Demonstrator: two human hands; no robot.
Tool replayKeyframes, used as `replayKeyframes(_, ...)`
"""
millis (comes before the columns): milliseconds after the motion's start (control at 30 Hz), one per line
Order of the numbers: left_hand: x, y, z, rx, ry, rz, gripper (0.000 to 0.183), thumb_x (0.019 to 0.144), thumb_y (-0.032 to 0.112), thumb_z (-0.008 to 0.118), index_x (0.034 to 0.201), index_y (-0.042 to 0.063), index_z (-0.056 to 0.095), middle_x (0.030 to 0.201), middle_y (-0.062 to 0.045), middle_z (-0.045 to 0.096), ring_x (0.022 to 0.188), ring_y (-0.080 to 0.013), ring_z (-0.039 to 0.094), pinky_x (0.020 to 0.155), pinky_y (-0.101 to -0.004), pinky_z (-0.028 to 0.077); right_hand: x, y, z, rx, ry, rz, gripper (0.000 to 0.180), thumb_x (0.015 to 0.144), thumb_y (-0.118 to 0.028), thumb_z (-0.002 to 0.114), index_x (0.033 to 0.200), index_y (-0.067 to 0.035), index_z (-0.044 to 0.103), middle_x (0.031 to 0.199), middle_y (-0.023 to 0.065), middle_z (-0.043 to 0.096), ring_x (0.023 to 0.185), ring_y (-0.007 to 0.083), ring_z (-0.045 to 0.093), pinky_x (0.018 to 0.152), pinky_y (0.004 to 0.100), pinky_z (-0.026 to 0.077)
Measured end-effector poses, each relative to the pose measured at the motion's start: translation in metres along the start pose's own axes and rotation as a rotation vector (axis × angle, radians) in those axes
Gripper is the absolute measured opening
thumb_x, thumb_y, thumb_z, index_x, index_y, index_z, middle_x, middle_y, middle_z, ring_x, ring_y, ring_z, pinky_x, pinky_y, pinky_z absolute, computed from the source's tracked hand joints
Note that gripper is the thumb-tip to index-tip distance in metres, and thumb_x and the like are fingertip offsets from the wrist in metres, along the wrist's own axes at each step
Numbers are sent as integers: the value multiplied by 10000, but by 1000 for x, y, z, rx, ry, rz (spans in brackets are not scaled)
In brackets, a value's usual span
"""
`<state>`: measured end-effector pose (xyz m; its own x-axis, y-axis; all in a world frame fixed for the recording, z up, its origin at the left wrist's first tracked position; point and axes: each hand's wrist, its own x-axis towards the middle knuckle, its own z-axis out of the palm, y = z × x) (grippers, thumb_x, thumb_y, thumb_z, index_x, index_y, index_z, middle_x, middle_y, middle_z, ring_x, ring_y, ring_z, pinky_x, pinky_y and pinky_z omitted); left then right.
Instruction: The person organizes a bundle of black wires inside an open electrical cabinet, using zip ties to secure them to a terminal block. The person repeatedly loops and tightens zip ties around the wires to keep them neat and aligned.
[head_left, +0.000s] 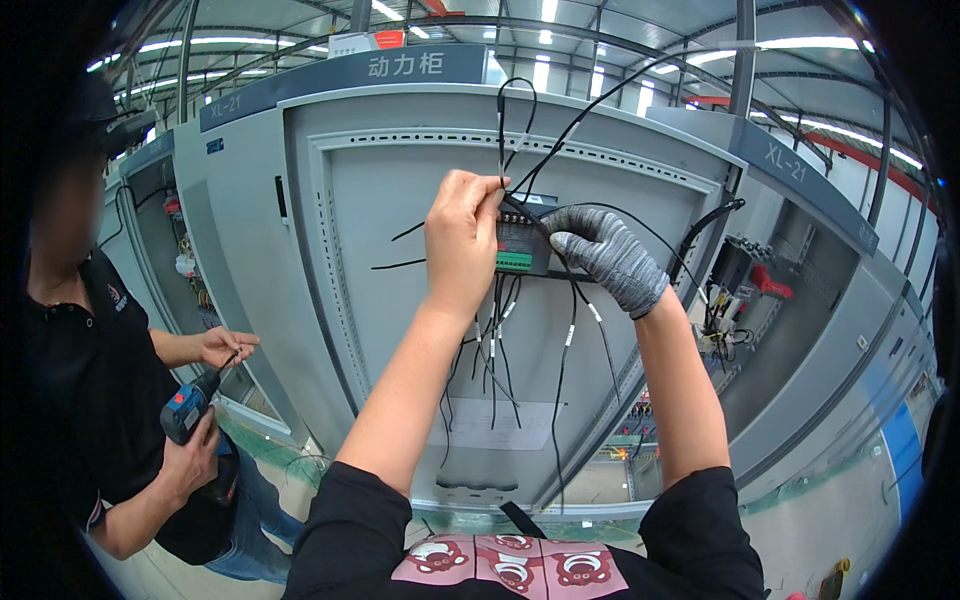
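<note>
My bare left hand (463, 236) pinches a thin black wire (501, 142) between thumb and fingertips. Above it the wire bends into a tall loop. My right hand (611, 259), in a grey knit glove, grips a bundle of black wires (534, 219) beside it. Behind both hands, a dark terminal module (536, 262) sits on the grey cabinet panel (390, 195). Its green terminal block (514, 261) shows between my hands, while my left hand hides its left side. Below the module hang several loose black wires (493, 360), some with white marker sleeves.
To the left stands a co-worker (112, 360) holding a cordless drill driver (189, 405). An open cabinet (787, 337) with wired components is on the right. A sheet of paper (517, 427) lies against the panel's lower part. Another black wire (615, 90) arches toward the upper right.
</note>
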<state>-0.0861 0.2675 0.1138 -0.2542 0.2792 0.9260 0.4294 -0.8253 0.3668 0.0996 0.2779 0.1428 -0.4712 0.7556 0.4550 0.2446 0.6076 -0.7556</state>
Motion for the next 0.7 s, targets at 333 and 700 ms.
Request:
replayKeyframes(333,16,3,-4,244,-204,37,120,895,90,596,905,-11,659,791,-104,536,680,-253,543,637,-345,434,-3,12,12,49,92,-39,234,862,-91,628,1073,4,663,873,21,648,754,86,534,708,257,478)
replayKeyframes(700,17,-2,-2,173,-216,38,103,871,78,606,849,-21,617,770,-91,525,655,-203,555,617,-323,442,-6,17,21,103,128,-77,228,866,-99,635,1067,7,654,908,35,657,825,102,561,777,271,484)
